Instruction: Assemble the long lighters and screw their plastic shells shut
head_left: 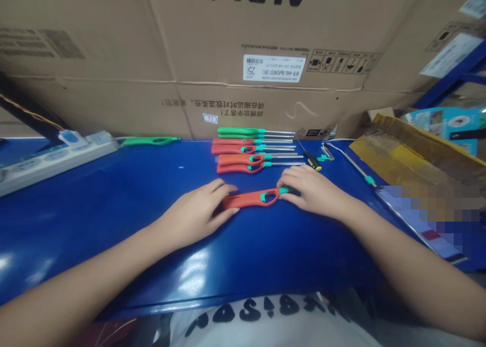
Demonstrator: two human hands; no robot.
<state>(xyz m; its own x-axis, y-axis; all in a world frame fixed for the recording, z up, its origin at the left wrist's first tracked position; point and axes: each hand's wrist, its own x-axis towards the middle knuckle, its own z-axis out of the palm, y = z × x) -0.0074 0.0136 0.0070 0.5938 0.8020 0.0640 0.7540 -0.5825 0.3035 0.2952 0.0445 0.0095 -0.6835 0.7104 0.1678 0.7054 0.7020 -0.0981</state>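
Note:
A red lighter [248, 200] with a teal trigger lies level between my hands, just above or on the blue table [182, 271]. My left hand [203, 208] is closed on its handle end. At the teal collar, my right hand [313, 190] pinches the other end and hides whatever extends past it. Beyond my hands several red lighters [237, 161] with metal tubes lie in a stack of rows, with green lighters [237, 132] behind them.
A green handle [148, 140] and a white power strip [56, 160] lie at the left. A yellow-black screwdriver [313, 162] and small parts [325, 154] are at the right, near a metal rod [357, 167] and yellow-taped cardboard [398, 160]. A large carton [152, 43] stands behind.

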